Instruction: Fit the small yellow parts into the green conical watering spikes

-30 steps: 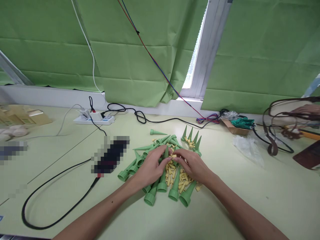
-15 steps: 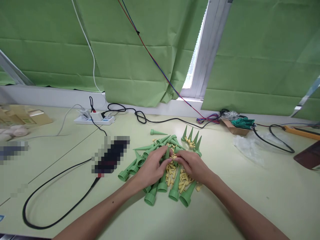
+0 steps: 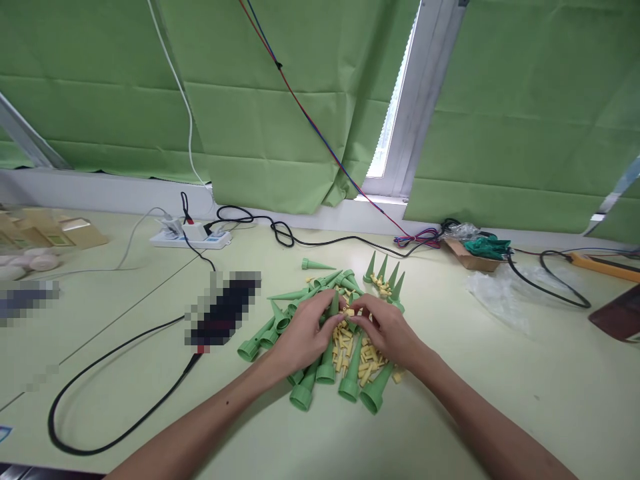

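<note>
My left hand [image 3: 306, 333] is closed around a green plastic spike [image 3: 335, 304], whose pointed tip rises above my fingers. Close beside it, my right hand [image 3: 384, 327] pinches a small yellow plastic fitting [image 3: 349, 312] between thumb and fingertips. The fitting is right at the spike's side; whether it is seated in it cannot be made out. Under and around both hands spreads a heap of hollow green spikes [image 3: 301, 395] mixed with loose yellow fittings [image 3: 342, 350]. Behind my right hand several spikes [image 3: 382, 267] stand point up with yellow fittings at their sides.
A power strip [image 3: 190, 240] and a black cable [image 3: 320, 243] run along the back of the table [image 3: 480, 400]. Left of the heap lies a blurred-out dark device [image 3: 225, 313]. At the back right sit a small cardboard box [image 3: 473, 257] and clear plastic film [image 3: 500, 300].
The view has shifted very slightly. My right fingers have moved a little around the yellow fitting, which shows more clearly now; my left hand keeps its hold on the spike.
</note>
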`<state>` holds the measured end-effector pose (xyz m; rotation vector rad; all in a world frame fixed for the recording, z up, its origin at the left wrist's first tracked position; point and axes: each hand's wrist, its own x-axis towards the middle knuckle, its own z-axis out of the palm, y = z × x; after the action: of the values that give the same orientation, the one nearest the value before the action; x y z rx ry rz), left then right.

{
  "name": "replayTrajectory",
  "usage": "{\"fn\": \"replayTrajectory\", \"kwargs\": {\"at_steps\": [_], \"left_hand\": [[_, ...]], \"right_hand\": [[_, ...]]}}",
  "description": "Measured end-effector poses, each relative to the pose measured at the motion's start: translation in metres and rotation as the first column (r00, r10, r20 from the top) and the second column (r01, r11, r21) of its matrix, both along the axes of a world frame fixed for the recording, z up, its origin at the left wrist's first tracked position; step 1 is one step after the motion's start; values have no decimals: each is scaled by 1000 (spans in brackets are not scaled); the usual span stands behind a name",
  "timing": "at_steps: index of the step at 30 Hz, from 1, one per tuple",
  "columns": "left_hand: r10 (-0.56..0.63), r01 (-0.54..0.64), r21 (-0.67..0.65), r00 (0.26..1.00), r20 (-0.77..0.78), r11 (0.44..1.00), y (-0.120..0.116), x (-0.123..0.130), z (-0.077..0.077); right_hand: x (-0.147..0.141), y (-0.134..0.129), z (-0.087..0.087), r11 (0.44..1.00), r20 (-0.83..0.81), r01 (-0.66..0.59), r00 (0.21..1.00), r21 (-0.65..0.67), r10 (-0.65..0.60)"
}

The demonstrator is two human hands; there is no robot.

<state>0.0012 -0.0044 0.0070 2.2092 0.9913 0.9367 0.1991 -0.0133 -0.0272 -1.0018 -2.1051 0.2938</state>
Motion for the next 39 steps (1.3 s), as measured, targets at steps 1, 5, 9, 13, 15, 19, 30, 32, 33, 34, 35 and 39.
{"fn": "replayTrajectory", "kwargs": {"at_steps": [1,5,9,13,15,19,30,32,33,34,35,39], "left_hand": [[-3,3,-1,1000,-3,1000,0,0,0],[-18,18,7,1000,-21,1000,0,-1,-2],[-21,22,9,999,-43,1000,0,-1,-2],[-17,17,14,999,-46,1000,0,0,-2],[-13,13,16,999,-37,1000,0,0,-2],[5,-5,23,1000,-15,1000,0,0,-2],[-22,22,-9,998,-58,1000,1,-1,-2],[-25,24,-9,998,-59,1000,0,-1,-2],[-26,26,-9,998,-58,1000,0,-1,-2],[-28,27,-9,998,-56,1000,0,-1,-2],[-30,29,-10,998,-56,1000,0,-1,-2],[-34,34,-5,998,-50,999,0,-1,-2]], "right_hand": [[0,1,-1,1000,4,-5,1000,6,5],[1,2,-1,1000,33,-13,999,5,13],[1,2,-1,1000,65,-11,998,1,11],[0,1,0,1000,89,1,996,-2,-1],[0,1,1,1000,85,7,996,-14,-5],[-1,-1,3,1000,48,-2,999,-27,3],[2,3,-1,998,48,-58,997,8,58],[2,2,0,998,59,-58,997,2,58],[2,2,1,998,66,-58,996,1,58],[2,2,1,998,74,-58,996,0,58],[2,2,1,998,82,-59,995,1,59],[2,3,2,998,96,-59,994,10,58]]}}
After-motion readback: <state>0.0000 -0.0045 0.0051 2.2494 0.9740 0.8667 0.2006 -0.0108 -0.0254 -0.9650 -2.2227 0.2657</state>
